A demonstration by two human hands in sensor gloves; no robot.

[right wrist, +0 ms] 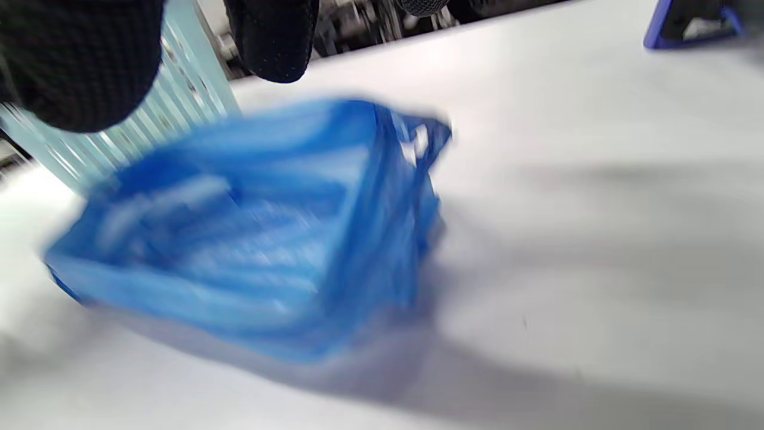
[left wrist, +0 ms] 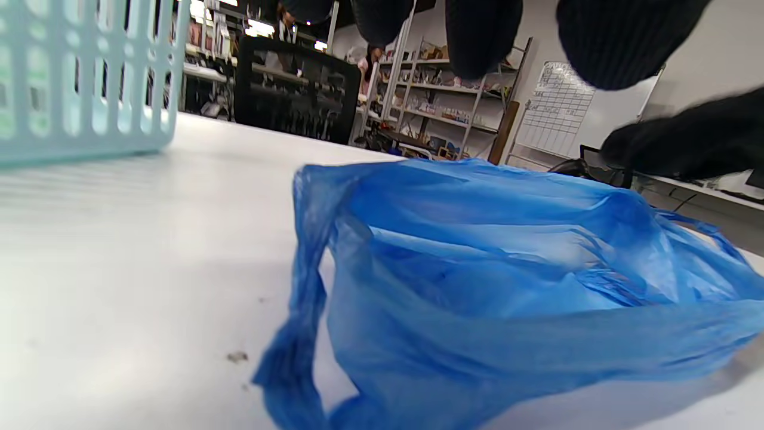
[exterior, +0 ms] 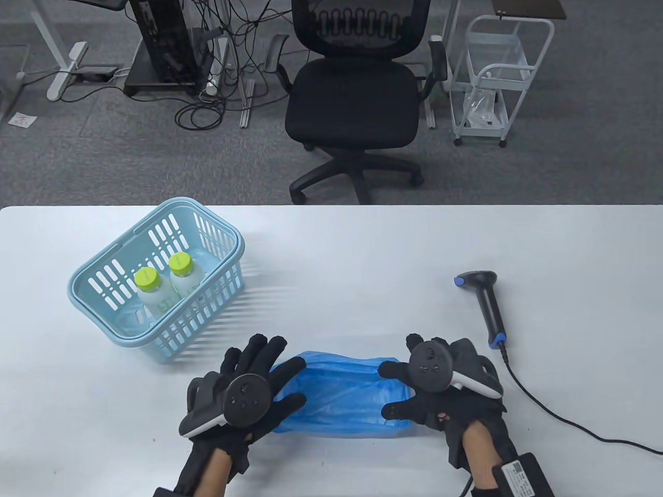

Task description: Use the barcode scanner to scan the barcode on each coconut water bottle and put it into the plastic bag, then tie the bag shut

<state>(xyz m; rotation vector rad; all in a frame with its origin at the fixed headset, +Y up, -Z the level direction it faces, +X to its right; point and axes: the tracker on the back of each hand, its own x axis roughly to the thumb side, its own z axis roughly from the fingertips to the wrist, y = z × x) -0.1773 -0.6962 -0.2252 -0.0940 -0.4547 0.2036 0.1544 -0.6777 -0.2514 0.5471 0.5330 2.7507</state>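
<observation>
Both hands (exterior: 243,383) (exterior: 440,385) open, fingers spread, flanking plastic bag (exterior: 344,396), grasping nothing; needing separated handles, wide mouth before reaching for bottles (exterior: 166,290).

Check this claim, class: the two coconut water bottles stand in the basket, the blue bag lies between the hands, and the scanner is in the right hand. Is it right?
One part is wrong. The scanner lies on the table, beyond the right hand, as the table view shows. The bottles do stand in the basket, and the blue bag lies between the hands.
</observation>
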